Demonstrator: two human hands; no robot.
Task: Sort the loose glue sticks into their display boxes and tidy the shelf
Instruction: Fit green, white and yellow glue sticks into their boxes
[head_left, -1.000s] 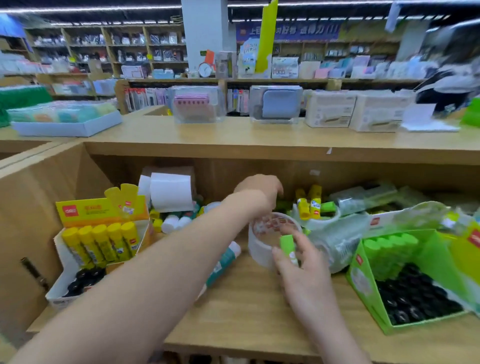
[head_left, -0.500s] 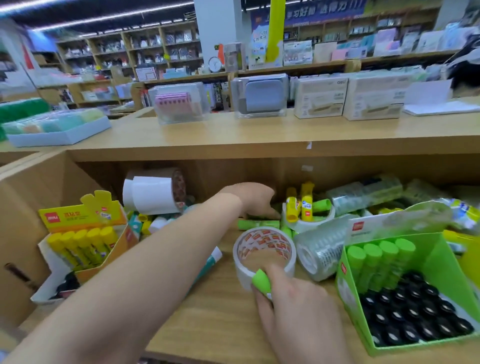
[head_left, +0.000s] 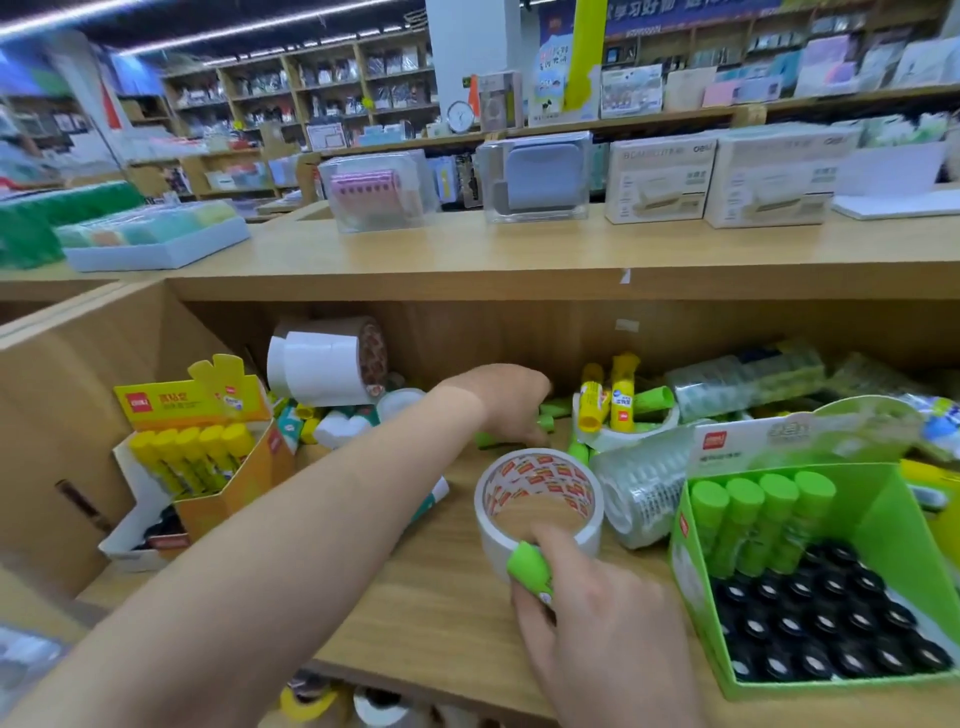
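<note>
Near the shelf's front edge, my right hand (head_left: 602, 629) grips a green glue stick (head_left: 530, 569), just in front of a white tape roll (head_left: 540, 499). My left hand (head_left: 509, 405) reaches to the back of the shelf, its fingers curled down onto loose green glue sticks (head_left: 488, 440); whether it holds one is hidden. The green display box (head_left: 878, 499) at the right holds a row of green sticks and many black-capped ones. At the left, the yellow display box (head_left: 234, 493) holds yellow sticks.
Two yellow glue sticks (head_left: 608, 400) stand inside a tape ring behind the white roll. Clear tape packs (head_left: 644, 493) lie between the roll and the green box. A large white tape roll (head_left: 322, 364) sits at the back left. A wooden top shelf (head_left: 519, 260) overhangs.
My right hand has pulled the green stick from inside the tape roll's ring toward me, to its front. My left hand has dropped lower onto the green sticks at the back.
</note>
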